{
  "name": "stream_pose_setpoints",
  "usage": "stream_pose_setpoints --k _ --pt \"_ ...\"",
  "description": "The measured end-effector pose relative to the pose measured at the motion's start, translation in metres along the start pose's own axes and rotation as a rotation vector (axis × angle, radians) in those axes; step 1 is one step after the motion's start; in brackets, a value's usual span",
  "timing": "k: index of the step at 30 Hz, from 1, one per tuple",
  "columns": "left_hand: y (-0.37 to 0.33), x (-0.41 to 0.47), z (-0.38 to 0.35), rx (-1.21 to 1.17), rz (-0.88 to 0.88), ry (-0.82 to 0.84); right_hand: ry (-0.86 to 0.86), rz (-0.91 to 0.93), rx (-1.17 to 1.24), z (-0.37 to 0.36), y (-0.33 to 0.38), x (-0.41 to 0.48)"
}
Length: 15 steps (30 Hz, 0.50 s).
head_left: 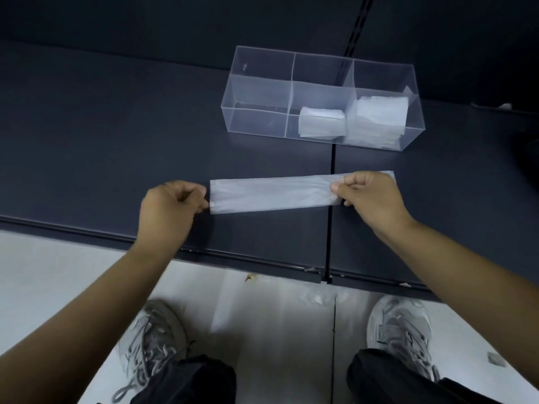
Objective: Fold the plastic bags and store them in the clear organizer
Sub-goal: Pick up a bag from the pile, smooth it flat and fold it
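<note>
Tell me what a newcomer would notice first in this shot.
A long folded plastic strip lies across the dark shelf, its ends pinched by the left hand and the right hand. Behind it stands the clear organizer, with folded bags stacked in its middle and right sections.

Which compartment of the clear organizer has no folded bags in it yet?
The left compartment of the clear organizer: it is empty, while the middle compartment holds a low stack and the right compartment a taller stack.
</note>
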<state>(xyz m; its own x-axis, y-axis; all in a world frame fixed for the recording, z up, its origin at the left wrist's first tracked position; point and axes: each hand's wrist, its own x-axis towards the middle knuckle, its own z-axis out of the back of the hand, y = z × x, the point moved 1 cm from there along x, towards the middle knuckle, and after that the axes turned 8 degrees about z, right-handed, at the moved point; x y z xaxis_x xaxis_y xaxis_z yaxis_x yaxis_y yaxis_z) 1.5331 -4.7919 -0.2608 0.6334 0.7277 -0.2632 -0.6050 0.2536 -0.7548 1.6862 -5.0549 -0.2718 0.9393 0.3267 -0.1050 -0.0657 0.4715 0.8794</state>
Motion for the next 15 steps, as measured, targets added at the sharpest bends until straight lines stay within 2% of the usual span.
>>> stream_pose_setpoints --k 2,3,4,5,7,10,11,13,14,15 --pt "-0.012 -0.02 -0.01 0.222 -0.368 -0.224 -0.001 -0.025 -0.024 -0.001 -0.001 0.003" --pt "-0.016 -0.032 -0.021 0.282 -0.565 -0.214 0.0 -0.033 -0.036 -0.002 -0.001 0.005" --pt "-0.018 -0.042 -0.034 0.335 -0.711 -0.126 -0.006 -0.037 -0.046 -0.004 -0.001 0.006" --pt "-0.018 -0.05 -0.048 0.417 -0.776 0.001 -0.015 -0.045 -0.053 -0.005 -0.001 0.007" --pt "-0.014 -0.056 -0.067 0.676 -0.733 0.202 -0.016 -0.065 -0.084 -0.007 0.0 0.009" --pt "-0.001 -0.048 -0.078 0.966 -0.635 0.232 -0.009 -0.059 -0.203 -0.008 0.005 0.009" --pt "0.002 -0.047 -0.08 1.0 -0.628 0.221 -0.048 0.017 -0.298 -0.01 0.009 0.005" --pt "0.003 -0.046 -0.082 1.011 -0.622 0.208 -0.109 0.343 -0.49 -0.019 0.022 -0.007" --pt "0.003 -0.047 -0.082 1.01 -0.617 0.212 -0.042 0.511 -0.541 -0.028 0.027 -0.014" --pt "0.004 -0.047 -0.083 1.005 -0.618 0.215 0.095 0.621 -0.569 -0.039 0.03 -0.022"
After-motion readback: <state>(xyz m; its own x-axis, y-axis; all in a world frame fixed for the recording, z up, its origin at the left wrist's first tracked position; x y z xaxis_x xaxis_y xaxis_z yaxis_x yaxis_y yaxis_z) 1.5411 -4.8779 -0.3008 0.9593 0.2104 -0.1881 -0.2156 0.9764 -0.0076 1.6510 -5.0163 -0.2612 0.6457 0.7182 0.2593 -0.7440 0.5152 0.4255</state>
